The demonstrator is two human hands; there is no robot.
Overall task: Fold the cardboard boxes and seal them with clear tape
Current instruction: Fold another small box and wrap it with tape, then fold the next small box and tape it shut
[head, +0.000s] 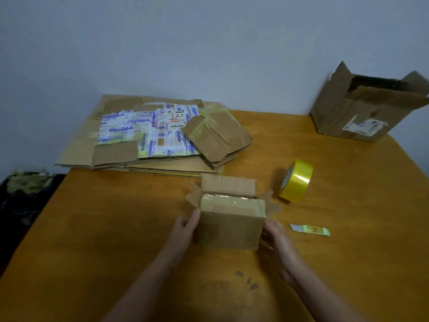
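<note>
Left hand and right hand grip box by its sides on worktop, fingers partly curled round its edges.

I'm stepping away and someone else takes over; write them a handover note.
Left hand and right hand grip the small box by its sides, mid-table. Done: it is folded into shape. Its top flaps stand open, unsealed. Tape roll and cutter sit to its right. Flattened boxes are stacked far left; a larger box stands open far right. Left: close and tape this box, then the rest.
</note>
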